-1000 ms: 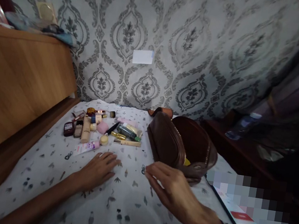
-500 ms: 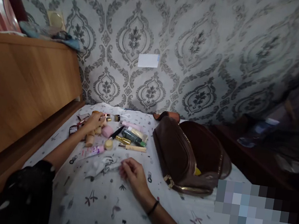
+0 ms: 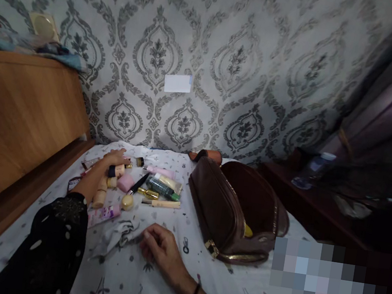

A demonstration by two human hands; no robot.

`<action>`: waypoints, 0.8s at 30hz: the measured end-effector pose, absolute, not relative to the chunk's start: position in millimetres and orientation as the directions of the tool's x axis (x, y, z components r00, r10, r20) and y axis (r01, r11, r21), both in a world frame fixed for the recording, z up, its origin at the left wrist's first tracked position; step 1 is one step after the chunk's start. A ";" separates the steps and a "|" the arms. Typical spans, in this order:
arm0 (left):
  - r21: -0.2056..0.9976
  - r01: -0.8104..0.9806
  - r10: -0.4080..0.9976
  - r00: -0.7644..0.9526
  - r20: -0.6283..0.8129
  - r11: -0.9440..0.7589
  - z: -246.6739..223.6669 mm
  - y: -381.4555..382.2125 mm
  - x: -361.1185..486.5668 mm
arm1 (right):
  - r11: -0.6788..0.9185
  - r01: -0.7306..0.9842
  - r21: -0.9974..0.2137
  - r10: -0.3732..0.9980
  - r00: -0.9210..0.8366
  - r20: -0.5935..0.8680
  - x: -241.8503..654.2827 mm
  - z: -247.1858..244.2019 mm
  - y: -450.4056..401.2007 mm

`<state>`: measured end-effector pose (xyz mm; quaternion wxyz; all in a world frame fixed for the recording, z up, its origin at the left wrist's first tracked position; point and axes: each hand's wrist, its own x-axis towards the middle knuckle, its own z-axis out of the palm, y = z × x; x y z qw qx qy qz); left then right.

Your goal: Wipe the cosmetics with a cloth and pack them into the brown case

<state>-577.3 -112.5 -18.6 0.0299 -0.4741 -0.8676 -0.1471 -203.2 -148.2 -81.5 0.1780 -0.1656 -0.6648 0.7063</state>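
My left hand reaches over the far left of a spread of cosmetics, its fingers stretched out just above the small items there. Beneath it lies a peach bottle with a dark cap; beside that are a pink sponge-like piece and a beige tube-like bottle, partly behind my forearm. My right hand rests nearer me on the sheet, fingers curled at the edge of a crumpled grey-white cloth. A pink tube and a round cream-coloured jar lie just beyond the cloth.
A brown bag gapes open to the right, with an orange-brown item behind it. Between lie a green-capped bottle, a gold tube and a beige stick. A wooden cabinet borders the left; a plastic bottle stands right.
The view has swung right. My left hand has moved farther back over the cosmetics and its fingers have straightened. The right hand stays by the cloth.
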 end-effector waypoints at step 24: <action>0.531 0.847 0.905 -0.241 0.351 0.019 -20.9 -273.9 -379.5 | -0.215 -0.114 -0.970 0.587 -0.808 -0.035 -173.8 -81.1 -135.0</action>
